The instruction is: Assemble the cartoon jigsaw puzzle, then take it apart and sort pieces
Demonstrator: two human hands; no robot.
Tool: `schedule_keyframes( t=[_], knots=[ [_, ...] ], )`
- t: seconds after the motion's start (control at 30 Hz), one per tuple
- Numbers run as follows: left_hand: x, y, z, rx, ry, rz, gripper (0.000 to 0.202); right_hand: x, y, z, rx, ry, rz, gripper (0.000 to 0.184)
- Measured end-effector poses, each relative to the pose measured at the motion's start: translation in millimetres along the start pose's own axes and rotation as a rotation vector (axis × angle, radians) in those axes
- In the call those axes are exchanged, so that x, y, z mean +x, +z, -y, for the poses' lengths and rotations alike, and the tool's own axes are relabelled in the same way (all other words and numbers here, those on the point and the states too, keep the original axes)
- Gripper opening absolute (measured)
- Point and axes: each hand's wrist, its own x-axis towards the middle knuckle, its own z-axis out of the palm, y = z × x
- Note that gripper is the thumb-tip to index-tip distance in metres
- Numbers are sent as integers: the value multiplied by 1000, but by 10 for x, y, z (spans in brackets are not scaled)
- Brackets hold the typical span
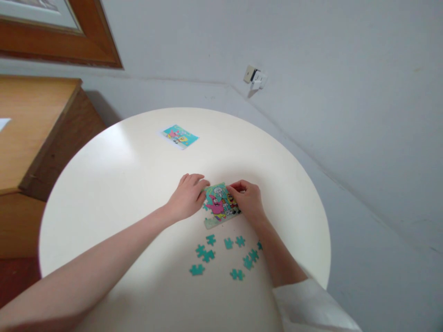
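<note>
A partly joined cartoon jigsaw puzzle [216, 206] lies on the white table between my hands, with a pink starfish, a pale figure and a yellow character on it. Its left side shows an uneven, knobbed edge. My left hand [188, 196] rests at its upper left edge, fingers loosely bent and apart, fingertips touching the border. At the upper right edge, my right hand [247, 199] is closed in a pinch, thumb and forefinger on the puzzle; its fingers cover part of the yellow character. Several loose teal puzzle pieces [208, 256] lie nearer to me, face up.
Farther back on the round white table [138, 138] lies a reference picture card [182, 137] with the same characters. A wooden cabinet [38, 124] stands to the left. A plug [256, 79] sits in the wall socket behind the table.
</note>
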Motion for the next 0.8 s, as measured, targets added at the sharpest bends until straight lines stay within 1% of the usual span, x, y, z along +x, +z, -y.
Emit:
schedule_keyframes(
  t=[0.1, 0.4, 0.67, 0.73, 0.8],
  knots=[
    [1, -1, -1, 7, -1, 2, 28, -8, 8, 1, -15, 6, 3, 14],
    [5, -4, -4, 8, 7, -2, 28, 8, 28, -46, -103, -45, 21, 12],
    [2, 6, 0, 14, 7, -3, 28, 35, 39, -67, -374, -168, -24, 10],
    [3, 8, 2, 13, 7, -3, 28, 37, 39, -76, -372, -183, -32, 11],
    [3, 7, 3, 10, 9, -3, 28, 41, 24, -83, -316, -191, -60, 12]
  ],
)
